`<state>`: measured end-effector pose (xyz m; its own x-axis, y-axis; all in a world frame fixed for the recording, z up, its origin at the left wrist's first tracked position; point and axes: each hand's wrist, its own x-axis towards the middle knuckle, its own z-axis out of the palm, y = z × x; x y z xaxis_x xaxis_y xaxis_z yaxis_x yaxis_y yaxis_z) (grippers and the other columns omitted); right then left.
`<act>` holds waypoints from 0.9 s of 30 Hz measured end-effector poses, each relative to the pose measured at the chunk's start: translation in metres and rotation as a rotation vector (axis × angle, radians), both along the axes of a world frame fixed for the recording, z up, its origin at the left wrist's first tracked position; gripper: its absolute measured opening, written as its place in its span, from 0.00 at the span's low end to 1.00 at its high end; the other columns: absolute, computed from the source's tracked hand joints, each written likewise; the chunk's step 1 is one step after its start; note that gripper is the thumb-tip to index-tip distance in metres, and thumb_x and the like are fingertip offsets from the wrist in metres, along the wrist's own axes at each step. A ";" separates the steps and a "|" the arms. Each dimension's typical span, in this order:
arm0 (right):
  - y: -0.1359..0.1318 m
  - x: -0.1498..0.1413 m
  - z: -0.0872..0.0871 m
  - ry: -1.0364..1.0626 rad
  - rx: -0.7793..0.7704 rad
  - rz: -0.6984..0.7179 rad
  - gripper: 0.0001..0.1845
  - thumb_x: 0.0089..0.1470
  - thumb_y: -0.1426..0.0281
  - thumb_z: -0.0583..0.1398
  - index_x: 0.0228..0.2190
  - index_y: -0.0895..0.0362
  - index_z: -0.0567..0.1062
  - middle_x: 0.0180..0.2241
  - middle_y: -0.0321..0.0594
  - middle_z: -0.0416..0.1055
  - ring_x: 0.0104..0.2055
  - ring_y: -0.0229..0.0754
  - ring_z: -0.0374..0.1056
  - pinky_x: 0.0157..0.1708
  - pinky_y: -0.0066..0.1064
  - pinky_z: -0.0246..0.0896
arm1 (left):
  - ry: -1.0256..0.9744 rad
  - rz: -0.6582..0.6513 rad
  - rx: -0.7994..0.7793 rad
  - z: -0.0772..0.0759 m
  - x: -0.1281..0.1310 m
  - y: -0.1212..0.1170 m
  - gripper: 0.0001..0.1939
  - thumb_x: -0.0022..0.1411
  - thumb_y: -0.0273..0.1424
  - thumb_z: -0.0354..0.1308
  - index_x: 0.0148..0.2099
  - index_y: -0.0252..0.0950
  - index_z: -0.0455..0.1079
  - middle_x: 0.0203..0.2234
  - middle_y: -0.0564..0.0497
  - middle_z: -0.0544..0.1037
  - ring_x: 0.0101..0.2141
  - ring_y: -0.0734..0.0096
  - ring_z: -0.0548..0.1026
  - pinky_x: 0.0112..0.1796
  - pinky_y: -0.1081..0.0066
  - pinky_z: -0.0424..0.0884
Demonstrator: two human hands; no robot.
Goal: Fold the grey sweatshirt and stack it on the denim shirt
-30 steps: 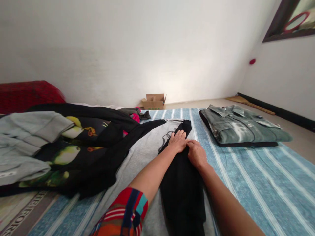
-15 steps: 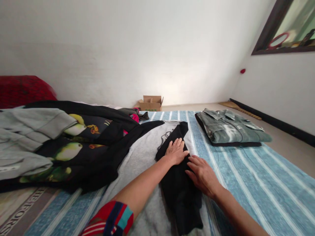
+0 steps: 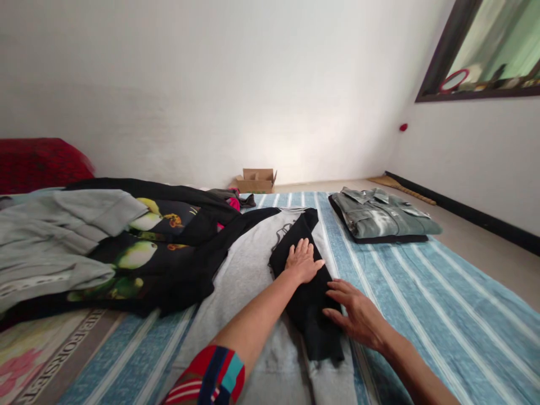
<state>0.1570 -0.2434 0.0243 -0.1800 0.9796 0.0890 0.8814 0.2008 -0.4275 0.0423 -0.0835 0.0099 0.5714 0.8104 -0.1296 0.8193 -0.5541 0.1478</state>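
A grey sweatshirt with black sleeves lies spread on the blue striped bedsheet. Its right-hand sleeve is folded inward over the grey body, with the cuff towards me. My left hand rests flat on the upper part of that sleeve, fingers spread. At the sleeve's outer edge is my right hand, fingers apart and holding nothing; its fingertips touch or nearly touch the black cloth. The other black sleeve stretches out to the left, against a heap of clothes.
On the left lie a grey garment and a black garment with a fruit print. A folded grey-green denim jacket sits on dark cloth at the right. Behind the bed are a cardboard box and white wall.
The folded sleeve's lower end has been drawn up, so the cuff lies higher. My right hand has shifted slightly down and right; my left stays on the sleeve. The view has turned slightly.
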 end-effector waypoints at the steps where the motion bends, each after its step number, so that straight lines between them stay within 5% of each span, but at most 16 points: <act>1: -0.002 0.000 -0.002 0.006 0.002 -0.003 0.22 0.58 0.59 0.55 0.46 0.61 0.75 0.54 0.51 0.66 0.60 0.53 0.57 0.58 0.44 0.55 | -0.004 -0.007 0.003 -0.002 -0.001 0.000 0.39 0.63 0.50 0.34 0.67 0.28 0.45 0.67 0.43 0.40 0.65 0.60 0.37 0.61 0.54 0.41; 8: -0.018 -0.009 -0.012 -0.052 0.119 -0.050 0.23 0.59 0.59 0.54 0.49 0.62 0.73 0.56 0.52 0.64 0.62 0.54 0.52 0.59 0.46 0.53 | -0.016 -0.014 0.032 -0.006 -0.005 0.002 0.40 0.63 0.52 0.33 0.67 0.29 0.45 0.67 0.43 0.41 0.65 0.60 0.38 0.61 0.54 0.40; 12: -0.034 -0.023 -0.007 -0.071 0.212 0.014 0.26 0.57 0.52 0.55 0.49 0.57 0.74 0.53 0.50 0.68 0.59 0.55 0.58 0.59 0.52 0.49 | 0.006 -0.024 -0.005 -0.001 -0.005 0.002 0.44 0.61 0.56 0.33 0.68 0.28 0.43 0.67 0.41 0.39 0.65 0.57 0.37 0.61 0.52 0.40; 17: -0.048 -0.045 -0.009 -0.143 0.253 0.060 0.42 0.44 0.39 0.57 0.49 0.58 0.73 0.52 0.54 0.68 0.57 0.60 0.60 0.59 0.54 0.47 | 0.036 -0.045 -0.060 0.007 -0.005 0.001 0.50 0.56 0.62 0.33 0.68 0.29 0.42 0.67 0.40 0.37 0.65 0.53 0.35 0.61 0.51 0.39; 27: -0.049 -0.085 -0.016 -0.322 0.273 -0.085 0.36 0.46 0.58 0.65 0.53 0.64 0.68 0.51 0.58 0.68 0.54 0.60 0.62 0.54 0.48 0.55 | 0.055 -0.053 -0.054 0.007 -0.003 0.000 0.53 0.54 0.64 0.35 0.68 0.28 0.41 0.67 0.38 0.36 0.65 0.51 0.34 0.60 0.49 0.38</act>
